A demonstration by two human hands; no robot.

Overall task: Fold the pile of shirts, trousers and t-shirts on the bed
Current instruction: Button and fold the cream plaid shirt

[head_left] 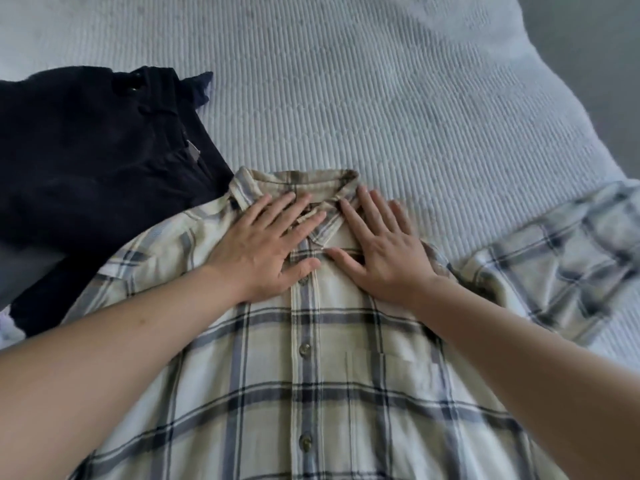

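A cream shirt with a blue-grey check (311,393) lies face up and buttoned on the bed, collar pointing away from me. Its right sleeve (561,258) is spread out to the right. My left hand (270,244) lies flat with straight fingers on the left side of the collar. On the collar's right side my right hand (381,247) presses flat in the same way. Neither hand grips the cloth. Dark navy trousers (86,174) lie at the left, their waistband toward the bed's middle, and the shirt's left shoulder overlaps their edge.
The bed is covered with a pale ribbed bedspread (381,98). Its right edge drops away to a grey floor (606,46) at the upper right. A bit of light cloth (5,327) shows at the far left edge.
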